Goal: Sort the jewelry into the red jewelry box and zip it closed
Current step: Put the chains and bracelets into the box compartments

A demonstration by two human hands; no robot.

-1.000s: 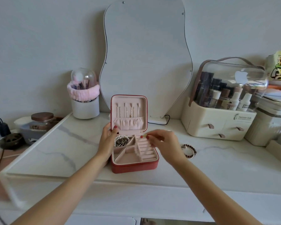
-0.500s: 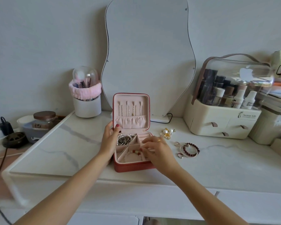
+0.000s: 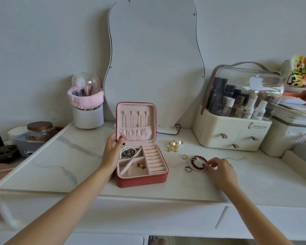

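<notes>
The box (image 3: 141,167) stands open on the table (image 3: 60,167), lid upright. The left hand (image 3: 111,152) rests against its left side, fingers fairly straight, thumb at the lid's corner; the fingertips are hidden behind the box. Right of the box, the right hand (image 3: 219,171) curls its fingers onto the dark bead bracelet (image 3: 197,163); whether it has a firm pinch is unclear. Just left of that hand lie two rings (image 3: 185,156), and farther back a pearl brooch (image 3: 174,145). A bead bracelet (image 3: 138,167) and a tangled pearl strand (image 3: 128,151) sit in the box's left compartments.
</notes>
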